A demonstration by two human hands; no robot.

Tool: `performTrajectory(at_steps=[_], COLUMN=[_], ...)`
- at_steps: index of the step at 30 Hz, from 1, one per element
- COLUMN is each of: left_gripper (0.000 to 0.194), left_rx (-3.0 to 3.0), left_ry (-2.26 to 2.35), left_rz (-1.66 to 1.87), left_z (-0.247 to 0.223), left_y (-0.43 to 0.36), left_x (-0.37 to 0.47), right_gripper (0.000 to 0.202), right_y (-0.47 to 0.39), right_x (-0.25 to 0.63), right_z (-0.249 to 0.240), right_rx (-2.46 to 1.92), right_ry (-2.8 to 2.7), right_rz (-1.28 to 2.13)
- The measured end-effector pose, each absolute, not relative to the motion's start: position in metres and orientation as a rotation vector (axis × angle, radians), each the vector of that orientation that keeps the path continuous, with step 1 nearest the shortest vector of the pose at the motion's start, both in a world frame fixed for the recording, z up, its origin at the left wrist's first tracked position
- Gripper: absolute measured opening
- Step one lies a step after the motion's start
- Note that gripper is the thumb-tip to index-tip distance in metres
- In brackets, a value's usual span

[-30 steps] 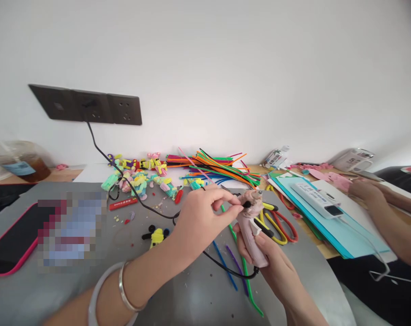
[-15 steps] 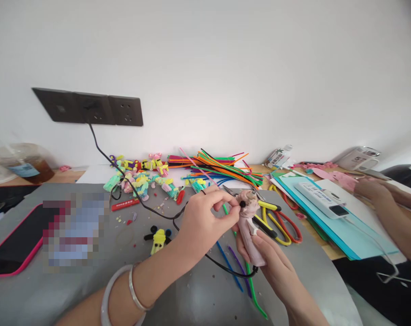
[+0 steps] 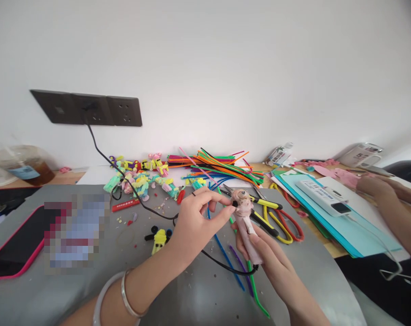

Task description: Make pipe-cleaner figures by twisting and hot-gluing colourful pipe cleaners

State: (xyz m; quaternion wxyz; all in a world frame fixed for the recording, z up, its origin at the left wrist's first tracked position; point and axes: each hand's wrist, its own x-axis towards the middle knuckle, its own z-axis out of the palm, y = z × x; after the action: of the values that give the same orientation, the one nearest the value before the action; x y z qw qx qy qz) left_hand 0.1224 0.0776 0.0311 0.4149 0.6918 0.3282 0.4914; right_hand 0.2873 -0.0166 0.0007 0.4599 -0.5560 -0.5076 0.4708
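My right hand is wrapped round the handle of a pale pink glue gun, held upright with its dirty, stained head on top. A black cord leaves the bottom of its handle. My left hand, with two bracelets on the wrist, pinches a small black fuzzy ball between thumb and forefinger, right beside the gun's head. Under my left forearm lies a yellow pipe-cleaner figure with black and blue parts. Green, blue and purple pipe cleaners lie below the glue gun.
Yellow-handled pliers and red-handled scissors lie right of the gun. Behind are a pipe-cleaner bundle and several small figures. Left: a phone and a drink cup. Right: blue folders and another person's hand.
The glue gun's head has tipped slightly left and toward me. My left hand has shifted a little left with the small black ball.
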Motion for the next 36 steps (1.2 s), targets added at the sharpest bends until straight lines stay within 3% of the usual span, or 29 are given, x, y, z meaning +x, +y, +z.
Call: performTrajectory(at_steps=[27,36], left_gripper=[0.008,0.011], left_rx=[1.500,1.452], left_ry=[0.888,0.950], left_rz=[1.340,1.285], left_z=[0.025,0.030], left_y=[0.075,0.072], left_x=[0.106,0.086], right_gripper=[0.031,0.041], right_y=[-0.015,-0.015], right_x=[0.282,0.259], right_z=[-0.014,0.003], right_rx=[-1.571,-1.464], right_ry=[-1.365,-1.351], right_rz=[0.943,0.973])
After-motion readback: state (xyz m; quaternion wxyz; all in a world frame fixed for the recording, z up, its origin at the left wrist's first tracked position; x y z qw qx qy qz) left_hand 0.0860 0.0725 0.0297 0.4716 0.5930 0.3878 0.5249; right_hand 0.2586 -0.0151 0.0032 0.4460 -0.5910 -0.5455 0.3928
